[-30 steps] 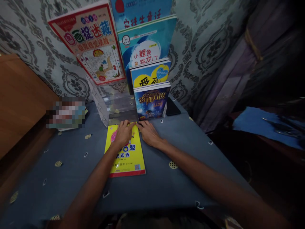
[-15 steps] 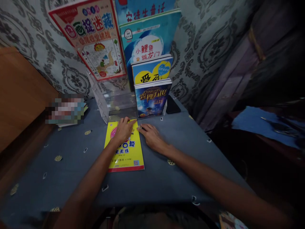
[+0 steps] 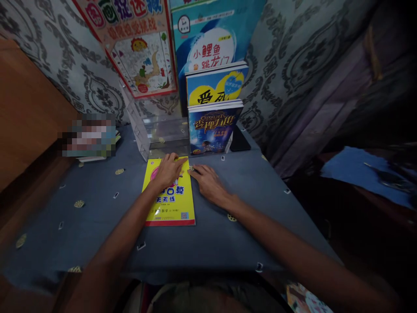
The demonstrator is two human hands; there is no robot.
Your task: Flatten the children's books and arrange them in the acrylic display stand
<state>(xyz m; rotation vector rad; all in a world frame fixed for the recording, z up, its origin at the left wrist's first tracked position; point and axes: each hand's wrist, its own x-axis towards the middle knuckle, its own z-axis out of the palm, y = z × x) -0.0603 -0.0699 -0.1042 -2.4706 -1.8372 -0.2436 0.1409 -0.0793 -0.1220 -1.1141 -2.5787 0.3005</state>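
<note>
A yellow workbook (image 3: 172, 208) with a red bottom strip lies flat on the table, cover up. My left hand (image 3: 168, 171) rests on its upper part, fingers stretched out and slightly bent, hiding some of the printed cover. Just beyond the book's right edge, my right hand (image 3: 210, 183) lies on the cloth with its fingers extended towards the upper right corner. Neither hand grips anything. Behind the workbook stands a clear tiered book rack (image 3: 138, 126); its lower left tiers show no book, while a dark blue book (image 3: 211, 130) sits at the front right.
Higher on the rack are a yellow-and-blue book (image 3: 213, 84), a teal book (image 3: 224, 26) and a red-edged picture book (image 3: 143, 56). A blurred-out stack of books (image 3: 89, 137) lies at the left. A black flat object (image 3: 241, 141) is behind the rack's right side. Blue cloth (image 3: 358, 174) lies farther right.
The view has tipped down a little, so the rack's top books are cut off more. Both hands keep nearly the same place relative to the yellow workbook.
</note>
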